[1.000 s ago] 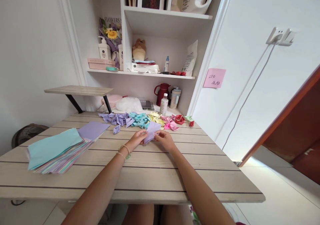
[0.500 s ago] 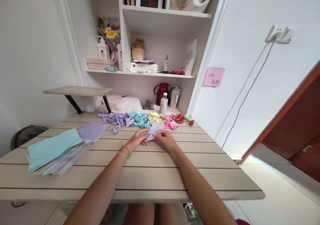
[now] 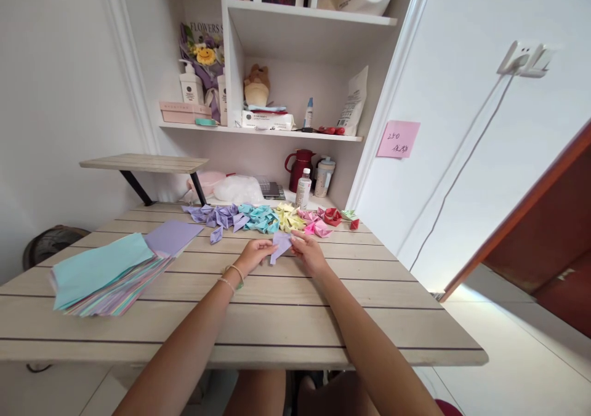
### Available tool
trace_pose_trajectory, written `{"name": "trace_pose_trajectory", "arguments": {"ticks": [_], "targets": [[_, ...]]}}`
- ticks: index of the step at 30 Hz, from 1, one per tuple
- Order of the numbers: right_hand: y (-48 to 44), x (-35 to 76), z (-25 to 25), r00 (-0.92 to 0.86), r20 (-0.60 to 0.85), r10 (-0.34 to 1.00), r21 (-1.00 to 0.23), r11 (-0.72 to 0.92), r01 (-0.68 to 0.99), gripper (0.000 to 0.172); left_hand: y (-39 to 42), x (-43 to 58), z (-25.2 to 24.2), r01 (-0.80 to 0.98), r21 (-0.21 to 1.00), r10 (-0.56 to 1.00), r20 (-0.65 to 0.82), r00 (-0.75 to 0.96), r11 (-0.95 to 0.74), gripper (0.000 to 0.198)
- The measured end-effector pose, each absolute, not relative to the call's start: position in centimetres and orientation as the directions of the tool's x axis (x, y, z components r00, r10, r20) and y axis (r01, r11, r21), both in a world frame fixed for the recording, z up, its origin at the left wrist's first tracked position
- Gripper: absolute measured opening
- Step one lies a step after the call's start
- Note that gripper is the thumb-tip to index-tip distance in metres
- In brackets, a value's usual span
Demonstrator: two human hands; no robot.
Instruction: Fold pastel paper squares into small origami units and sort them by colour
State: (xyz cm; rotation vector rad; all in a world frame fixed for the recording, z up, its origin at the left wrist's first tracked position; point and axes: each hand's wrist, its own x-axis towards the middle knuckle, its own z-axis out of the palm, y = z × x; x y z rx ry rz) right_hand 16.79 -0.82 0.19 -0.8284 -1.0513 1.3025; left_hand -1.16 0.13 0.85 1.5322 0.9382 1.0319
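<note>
Over the bench (image 3: 277, 327), lilac paper (image 3: 281, 242) sits pinched between left hand (image 3: 253, 255) and right hand (image 3: 309, 254), narrow end toward the near edge.

Home desk (image 3: 415, 324), shelved plush toy (image 3: 257, 88)

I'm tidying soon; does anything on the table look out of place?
The paper stack is fanned unevenly, its edges not squared. One purple folded piece looks out of line, in front of its purple neighbours.
</note>
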Motion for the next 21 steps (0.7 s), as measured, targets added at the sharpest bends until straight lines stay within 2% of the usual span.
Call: {"name": "trace_pose_trajectory", "arguments": {"ticks": [4,8,11,14,17,21], "targets": [[-0.9,17.1,0.3,0.102,0.130,0.986,-0.954,0.152,-0.259,0.066,0.0,-1.1,0.8,0.059,0.988,0.918,0.109,0.382,-0.142,0.027],[-0.8,17.5,0.5,0.092,0.169,0.981,-0.968,0.183,-0.173,0.047,0.0,-1.1,0.7,0.014,0.999,0.930,0.024,0.368,-0.031,0.028],[-0.8,17.4,0.5,0.050,0.198,0.979,-0.963,0.204,-0.175,0.034,0.0,-1.2,0.9,-0.112,0.992,0.941,-0.015,0.339,0.056,0.034],[-1.0,16.9,0.4,-0.049,0.176,0.983,-0.965,0.163,-0.208,0.031,0.0,-1.4,1.2,-0.229,0.970,0.950,-0.010,0.311,0.086,0.039],[-1.2,16.5,0.2,-0.193,0.123,0.973,-0.971,0.078,-0.226,0.032,-0.1,-1.5,1.4,-0.199,0.977,0.950,-0.015,0.313,0.081,0.045],[-1.2,16.2,-0.1,-0.304,0.096,0.948,-0.957,0.004,-0.289,0.029,-0.2,-1.6,1.6,-0.105,0.994,0.949,0.019,0.316,0.015,0.044]]}}
